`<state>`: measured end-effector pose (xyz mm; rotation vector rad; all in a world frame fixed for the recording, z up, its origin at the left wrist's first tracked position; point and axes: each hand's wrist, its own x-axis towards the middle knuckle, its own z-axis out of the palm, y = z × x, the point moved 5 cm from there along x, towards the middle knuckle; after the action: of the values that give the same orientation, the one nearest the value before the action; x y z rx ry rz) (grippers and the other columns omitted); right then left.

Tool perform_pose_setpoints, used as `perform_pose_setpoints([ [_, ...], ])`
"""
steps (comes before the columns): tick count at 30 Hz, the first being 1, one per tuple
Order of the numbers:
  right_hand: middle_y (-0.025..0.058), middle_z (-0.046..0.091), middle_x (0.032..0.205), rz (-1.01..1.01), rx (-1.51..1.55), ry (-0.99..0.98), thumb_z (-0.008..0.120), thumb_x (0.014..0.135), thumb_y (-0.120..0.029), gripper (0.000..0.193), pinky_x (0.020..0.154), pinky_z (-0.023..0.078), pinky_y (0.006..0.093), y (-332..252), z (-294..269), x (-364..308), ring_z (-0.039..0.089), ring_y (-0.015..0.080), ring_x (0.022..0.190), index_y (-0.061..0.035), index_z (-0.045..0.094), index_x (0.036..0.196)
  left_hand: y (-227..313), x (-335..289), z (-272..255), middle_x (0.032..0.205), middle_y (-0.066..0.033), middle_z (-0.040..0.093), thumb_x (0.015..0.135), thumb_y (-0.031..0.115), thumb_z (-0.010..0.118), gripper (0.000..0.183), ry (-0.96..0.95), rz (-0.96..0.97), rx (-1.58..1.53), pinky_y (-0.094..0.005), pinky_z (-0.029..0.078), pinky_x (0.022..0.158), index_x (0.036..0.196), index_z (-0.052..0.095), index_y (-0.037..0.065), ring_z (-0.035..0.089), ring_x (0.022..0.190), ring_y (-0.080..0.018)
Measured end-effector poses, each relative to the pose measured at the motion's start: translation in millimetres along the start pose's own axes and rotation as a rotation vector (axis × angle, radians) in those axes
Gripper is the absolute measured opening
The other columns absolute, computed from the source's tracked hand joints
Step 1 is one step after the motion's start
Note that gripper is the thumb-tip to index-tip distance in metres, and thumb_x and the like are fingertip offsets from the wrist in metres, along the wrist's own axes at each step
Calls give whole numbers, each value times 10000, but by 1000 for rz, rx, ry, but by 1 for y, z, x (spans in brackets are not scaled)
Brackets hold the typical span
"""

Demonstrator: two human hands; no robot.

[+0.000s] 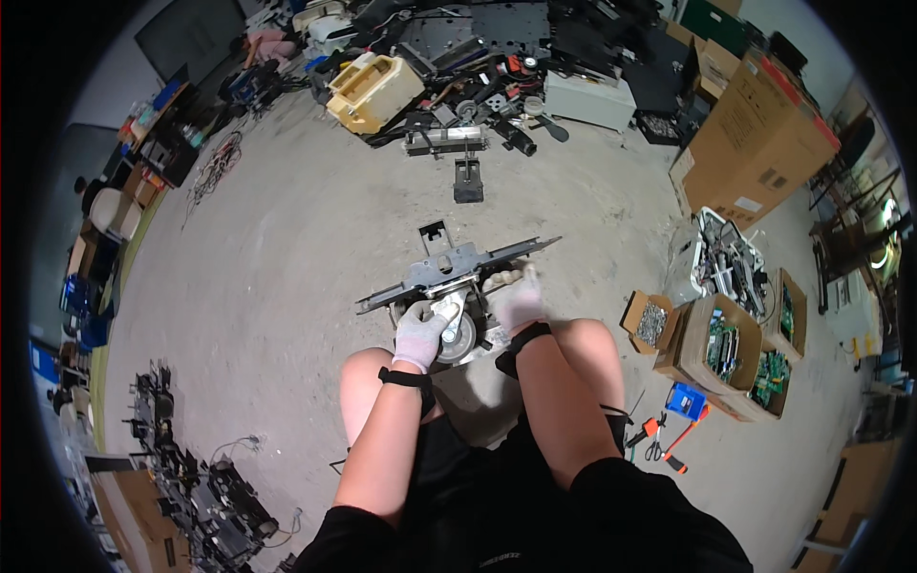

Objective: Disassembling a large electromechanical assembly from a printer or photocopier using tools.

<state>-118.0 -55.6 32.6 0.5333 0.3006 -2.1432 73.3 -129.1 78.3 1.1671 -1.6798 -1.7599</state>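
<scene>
The dark metal frame (458, 263) with its caster wheel (462, 344) sits just in front of you, over the concrete floor (277, 248). Your left hand (417, 336) grasps the caster bracket (449, 307); your right hand (518, 299) curls beside the frame, its hold unclear. Uneven support could let the frame twist and drop.

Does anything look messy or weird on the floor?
Yes, a bit. The cables lie in a loose tangle toward the far left, and the black machine parts sprawl lower left, not boxed like the green circuit boards.
</scene>
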Motion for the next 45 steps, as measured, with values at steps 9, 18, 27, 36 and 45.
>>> perform_pose_setpoints([
  [9,46,570,828,-665,-1146,-144,397,1095,-378,377,777,506,380,0,21,-66,571,219,792,-75,559,940,7,-3,0,884,-27,686,856,322,822,415,17,47,140,-258,492,704,1066,693,-12,608,793,-89],
  [18,174,630,1120,-1251,-2100,-572,707,875,-289,284,898,476,489,35,70,-135,582,388,1040,-44,650,1007,12,0,1,967,-157,748,799,330,824,481,67,75,279,-332,545,794,1092,689,-26,707,877,-207],
  [27,165,642,1073,-1112,-1802,-597,627,904,-132,190,964,466,449,23,44,-152,595,366,1059,-29,660,1060,9,-29,9,994,-148,722,809,409,825,580,-30,22,279,-328,545,833,1122,653,-47,682,932,-195],
  [36,157,554,1206,-513,-1837,-606,584,904,-112,240,1048,429,393,3,17,-155,560,307,1143,-16,715,1079,29,-61,9,1102,-200,702,846,295,799,520,-150,191,476,-422,506,929,1251,629,16,666,1043,-347],
  [45,119,439,1439,290,-1114,-496,615,910,-91,764,1173,322,367,16,12,-119,412,233,1385,25,196,1538,35,-44,3,1208,-222,668,827,346,818,636,-132,120,430,-451,482,987,1305,575,4,624,1130,-396],
])
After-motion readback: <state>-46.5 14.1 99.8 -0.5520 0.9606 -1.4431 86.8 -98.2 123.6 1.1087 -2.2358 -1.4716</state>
